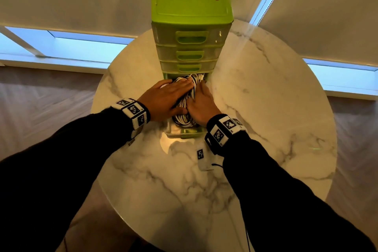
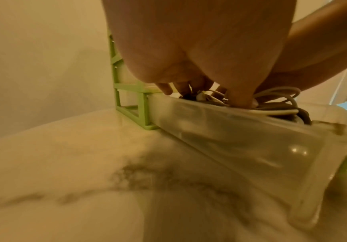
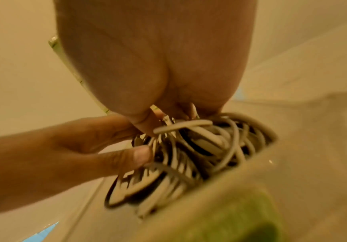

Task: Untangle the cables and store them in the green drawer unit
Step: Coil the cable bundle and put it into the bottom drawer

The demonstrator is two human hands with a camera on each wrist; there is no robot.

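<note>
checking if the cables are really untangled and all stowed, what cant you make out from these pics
- Head view: the left hand and right hand cover most of the cables in the open bottom drawer, so leftover knots stay unseen.
- Right wrist view: the cables are blurred; strands and plugs cannot be told apart.
- Left wrist view: the frosted drawer wall hides the cables lower down.
- Head view: the three shut drawers hide their contents.

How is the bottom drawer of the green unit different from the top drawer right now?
The bottom drawer is pulled out toward the person; the top drawer is pushed in. The bottom drawer is piled with white and dark cables, with the left hand and right hand pressing on them; nothing touches the top drawer. Both have translucent walls and a green handle.
</note>
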